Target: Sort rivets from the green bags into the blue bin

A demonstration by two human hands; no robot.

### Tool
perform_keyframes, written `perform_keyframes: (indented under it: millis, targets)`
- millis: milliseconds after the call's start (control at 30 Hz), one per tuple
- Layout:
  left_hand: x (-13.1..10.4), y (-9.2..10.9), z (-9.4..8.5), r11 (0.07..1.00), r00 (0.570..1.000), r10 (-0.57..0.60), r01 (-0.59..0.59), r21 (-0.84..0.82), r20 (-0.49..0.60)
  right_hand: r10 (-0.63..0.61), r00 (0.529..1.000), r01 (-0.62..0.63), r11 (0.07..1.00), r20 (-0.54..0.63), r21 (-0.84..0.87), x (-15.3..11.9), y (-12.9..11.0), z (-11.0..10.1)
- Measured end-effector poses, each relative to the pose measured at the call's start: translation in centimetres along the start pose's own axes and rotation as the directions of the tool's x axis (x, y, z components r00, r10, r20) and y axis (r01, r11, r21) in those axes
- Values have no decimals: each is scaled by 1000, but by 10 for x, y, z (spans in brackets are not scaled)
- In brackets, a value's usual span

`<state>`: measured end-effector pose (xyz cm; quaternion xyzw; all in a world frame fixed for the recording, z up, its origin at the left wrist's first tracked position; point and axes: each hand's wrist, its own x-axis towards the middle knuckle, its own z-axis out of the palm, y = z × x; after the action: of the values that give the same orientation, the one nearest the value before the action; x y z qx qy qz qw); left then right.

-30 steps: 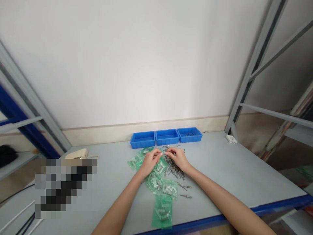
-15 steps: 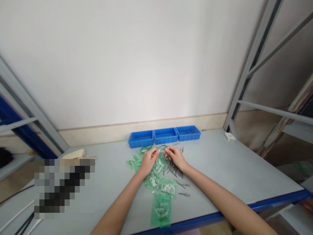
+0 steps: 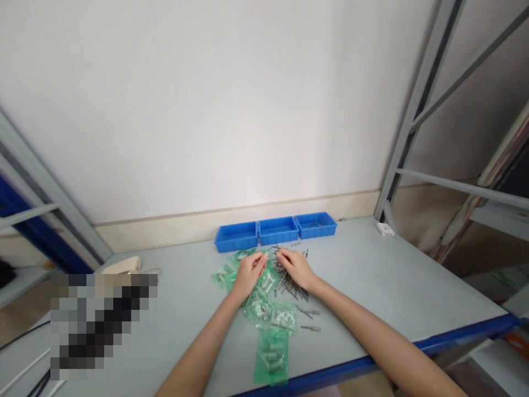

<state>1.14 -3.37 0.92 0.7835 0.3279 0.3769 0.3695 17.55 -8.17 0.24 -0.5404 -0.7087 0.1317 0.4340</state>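
My left hand (image 3: 250,271) is closed in a pinch above several green plastic bags (image 3: 258,306) that hold small metal parts. Close beside it, my right hand (image 3: 296,267) is pinched too, over a loose pile of blind rivets (image 3: 289,286). The fingertips of both hands face each other a short gap apart. Whatever is between them is too small to make out. Nearer the front edge, one more green bag (image 3: 271,353) lies flat, with a single rivet (image 3: 311,328) to its upper right.
Three blue bins stand in a row behind my hands: a left bin (image 3: 236,242), a middle bin (image 3: 278,237) and a right bin (image 3: 316,230) with a few rivets inside. A white object (image 3: 385,229) sits at the back right. Cables and a blurred patch are at left.
The view has shifted slightly. My hands stay in nearly the same place, both still pinched, and the bags, rivets and bins lie as before.
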Motion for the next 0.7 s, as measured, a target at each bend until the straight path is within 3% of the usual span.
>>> perform_keyframes:
  millis: [233, 400, 700]
  targets:
    - [1, -2, -1, 1000, 1000, 1, -2, -27, -25, -62, 997, 59, 997, 38, 55, 1, 1, 1]
    - [1, -1, -1, 998, 999, 14, -16, -55, -41, -83, 997, 83, 996, 1, 45, 0, -1, -2]
    - [0, 2, 1, 999, 999, 15, -12, 51, -53, -27, 999, 27, 999, 39, 18, 0, -1, -1]
